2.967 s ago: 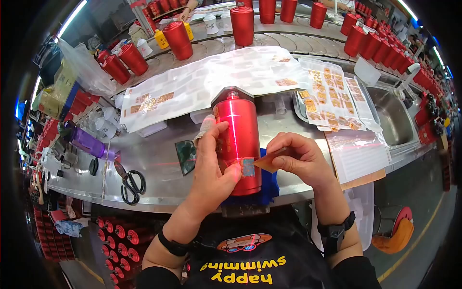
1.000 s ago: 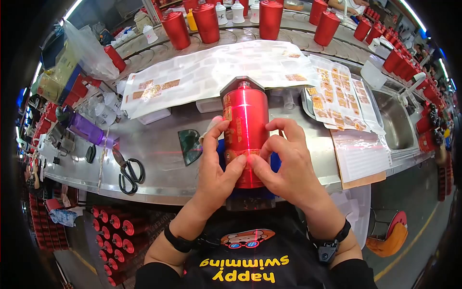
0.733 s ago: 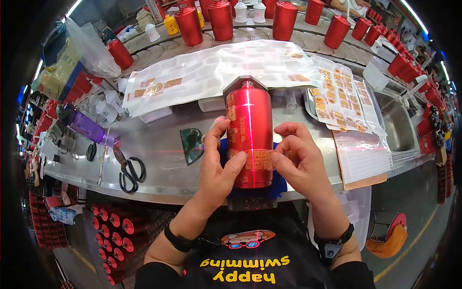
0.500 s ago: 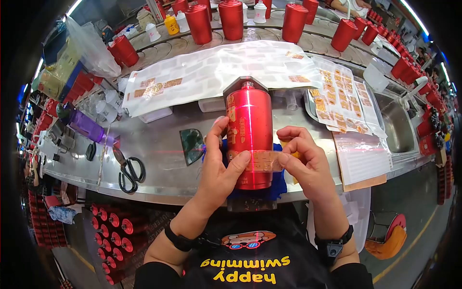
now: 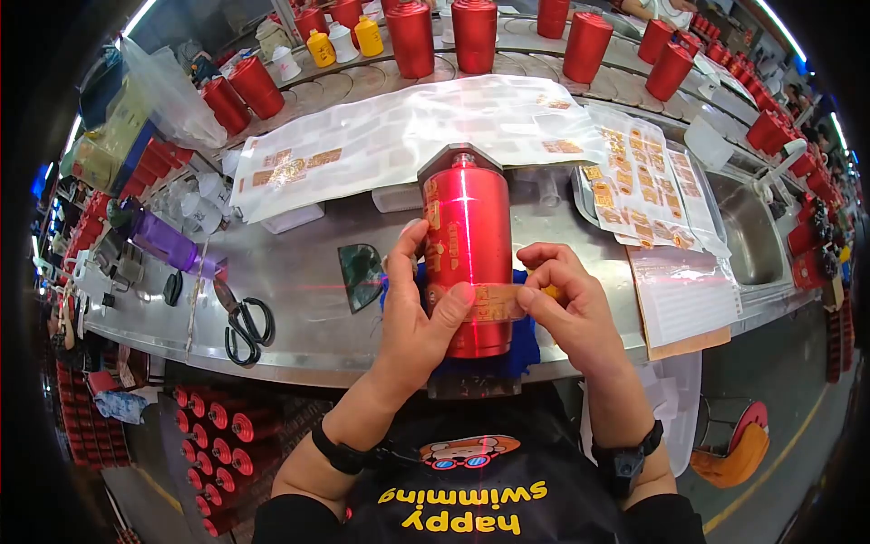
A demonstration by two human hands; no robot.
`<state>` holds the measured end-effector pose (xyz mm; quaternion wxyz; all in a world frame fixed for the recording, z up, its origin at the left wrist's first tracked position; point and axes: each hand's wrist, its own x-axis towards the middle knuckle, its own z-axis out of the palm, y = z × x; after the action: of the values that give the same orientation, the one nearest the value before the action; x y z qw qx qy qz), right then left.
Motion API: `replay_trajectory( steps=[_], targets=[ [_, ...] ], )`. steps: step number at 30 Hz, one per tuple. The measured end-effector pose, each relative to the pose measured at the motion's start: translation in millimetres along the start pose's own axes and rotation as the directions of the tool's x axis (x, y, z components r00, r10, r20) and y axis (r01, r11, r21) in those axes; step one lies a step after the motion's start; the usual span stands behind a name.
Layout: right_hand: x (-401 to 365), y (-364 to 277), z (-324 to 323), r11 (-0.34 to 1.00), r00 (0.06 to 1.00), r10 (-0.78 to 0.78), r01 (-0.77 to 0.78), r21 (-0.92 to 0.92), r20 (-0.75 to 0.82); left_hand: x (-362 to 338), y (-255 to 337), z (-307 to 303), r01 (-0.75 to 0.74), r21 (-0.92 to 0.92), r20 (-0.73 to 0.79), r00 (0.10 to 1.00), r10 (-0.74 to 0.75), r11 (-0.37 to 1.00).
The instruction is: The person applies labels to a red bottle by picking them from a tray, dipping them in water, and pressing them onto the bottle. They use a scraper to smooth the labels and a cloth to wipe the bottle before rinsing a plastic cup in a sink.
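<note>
A shiny red bottle [image 5: 476, 222] with gold lettering lies in front of me, its neck in a dark angular rest and its base toward me. My left hand [image 5: 412, 295] is wrapped along its left side, the thumb pressing on a clear sticker strip with gold print [image 5: 495, 305] near the base. At the strip's right end, my right hand [image 5: 562, 299] pinches it between thumb and forefinger. Blue cloth [image 5: 526, 358] shows under the bottle. Just left of my left hand lies a dark green flat scraper-like piece [image 5: 361, 276].
Black-handled scissors [image 5: 243, 326] and a purple bottle [image 5: 159, 238] lie to the left. Sticker sheets [image 5: 399, 136] cover the back of the bench, with more gold stickers [image 5: 643, 181] at right beside a sink [image 5: 757, 236]. Behind, a conveyor [image 5: 362, 86] carries red bottles.
My right hand has shifted slightly left, bringing the strip's free end closer to the bottle's right side. The bottles on the conveyor have moved to the right.
</note>
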<state>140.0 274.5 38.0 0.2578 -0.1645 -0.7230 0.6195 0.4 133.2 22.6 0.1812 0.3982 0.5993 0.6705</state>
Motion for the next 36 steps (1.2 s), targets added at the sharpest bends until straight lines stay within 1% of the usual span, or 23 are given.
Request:
replay_trajectory(
  steps=[3, 6, 7, 8, 9, 12, 13, 15, 16, 19, 22, 27, 28, 31, 33, 34, 36],
  targets=[
    [0.1, 1.1, 1.8, 0.998, 0.998, 0.066, -0.066, 0.003, 0.025, 0.2, 0.5, -0.4, 0.016, 0.083, -0.002, 1.0, -0.016, 0.996],
    [0.7, 2.1, 0.4, 0.996, 0.996, 0.087, -0.086, -0.038, 0.031, -7.1, 1.7, -11.3, 0.035, 0.145, 0.071, 0.996, -0.046, 0.989],
    [1.6, 2.6, -0.4, 0.998, 0.997, 0.063, -0.061, -0.034, 0.04, -10.8, 10.0, -14.9, -0.044, 0.312, 0.138, 0.99, 0.001, 0.949],
    [1.8, 3.5, -0.5, 0.999, 0.998, 0.04, -0.039, -0.028, 0.044, -15.5, 24.9, -18.4, -0.132, 0.463, 0.217, 0.976, 0.033, 0.876],
    [1.0, 4.6, -0.8, 1.0, 0.999, 0.02, -0.019, -0.022, 0.048, -18.8, 32.8, -19.6, -0.226, 0.59, 0.299, 0.953, 0.05, 0.775],
    [2.9, 11.2, -0.6, 0.998, 0.997, 0.029, -0.033, 0.056, 0.069, -24.2, 28.9, -17.0, -0.344, 0.751, 0.336, 0.934, 0.121, 0.564],
    [3.7, 10.2, -1.2, 0.996, 0.997, 0.048, -0.053, 0.076, 0.068, -25.6, 24.5, -19.1, -0.349, 0.758, 0.341, 0.932, 0.121, 0.55],
    [3.4, 7.5, -0.5, 0.988, 0.994, 0.089, -0.096, 0.121, 0.069, -28.2, 17.5, -19.4, -0.338, 0.713, 0.313, 0.937, 0.153, 0.614],
    [2.3, 6.4, 0.1, 0.992, 0.995, 0.069, -0.076, 0.103, 0.07, -29.6, 13.9, -18.6, -0.333, 0.687, 0.298, 0.94, 0.168, 0.646],
    [0.9, 5.4, 3.3, 0.999, 0.998, 0.009, -0.013, 0.049, 0.068, -34.1, 2.6, -18.8, -0.256, 0.606, 0.242, 0.961, 0.132, 0.753],
    [1.3, 6.5, 4.7, 1.0, 0.998, -0.029, 0.029, 0.009, 0.053, -34.0, 1.0, -18.8, -0.246, 0.572, 0.234, 0.963, 0.132, 0.782],
    [1.6, 8.3, 6.1, 0.998, 0.997, -0.063, 0.063, -0.002, 0.034, -32.9, 0.4, -18.3, -0.268, 0.576, 0.247, 0.958, 0.148, 0.772],
    [1.4, 8.1, 6.8, 0.999, 0.998, -0.048, 0.048, -0.001, 0.03, -32.6, 0.4, -18.5, -0.269, 0.574, 0.248, 0.957, 0.15, 0.774],
    [1.5, 4.2, 6.5, 1.0, 1.0, 0.002, -0.002, 0.001, 0.026, -31.0, 4.3, -18.6, -0.247, 0.463, 0.246, 0.958, 0.145, 0.851],
    [1.0, 0.5, 5.9, 0.999, 0.998, 0.052, -0.053, 0.006, 0.039, -27.5, 1.4, -16.0, -0.119, 0.261, 0.166, 0.983, 0.077, 0.958],
    [0.4, -0.4, 6.0, 0.998, 0.997, 0.06, -0.06, 0.007, 0.038, -25.7, 0.1, -13.4, -0.054, 0.148, 0.132, 0.991, 0.035, 0.988],
    [0.7, -1.5, 6.6, 0.997, 0.997, 0.073, -0.073, 0.009, 0.038, -19.1, 2.9, -7.9, 0.015, 0.028, 0.085, 0.996, -0.017, 0.999]
  ],
)
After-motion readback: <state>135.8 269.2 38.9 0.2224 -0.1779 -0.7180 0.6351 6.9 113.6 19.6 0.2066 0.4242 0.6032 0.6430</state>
